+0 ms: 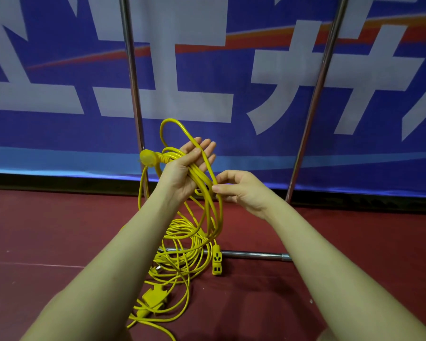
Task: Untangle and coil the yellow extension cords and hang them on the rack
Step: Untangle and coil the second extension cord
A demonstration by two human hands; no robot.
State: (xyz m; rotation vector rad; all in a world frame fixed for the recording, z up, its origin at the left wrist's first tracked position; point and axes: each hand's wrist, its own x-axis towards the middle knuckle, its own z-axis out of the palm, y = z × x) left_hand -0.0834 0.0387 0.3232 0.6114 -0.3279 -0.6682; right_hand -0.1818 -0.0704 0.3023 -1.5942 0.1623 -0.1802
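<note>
My left hand (185, 168) is raised palm up with its fingers straight, and several loops of yellow extension cord (202, 178) lie across the palm. One loop arcs above the fingers, and a yellow plug (148, 157) sticks out to the hand's left. My right hand (236, 190) pinches one strand of that cord just right of the left palm. The strands hang down to a tangled pile of yellow cord (180, 252) on the red floor. A yellow socket end (217, 259) dangles beside the pile. The rack's two steel uprights (133, 77) rise behind my hands.
The rack's base bar (251, 254) lies on the red floor (47, 230) under the pile. Its right upright (315, 99) leans away at the right. A blue banner with large white characters (207, 70) covers the wall just behind the rack. More plugs and sockets (153, 296) lie near my left forearm.
</note>
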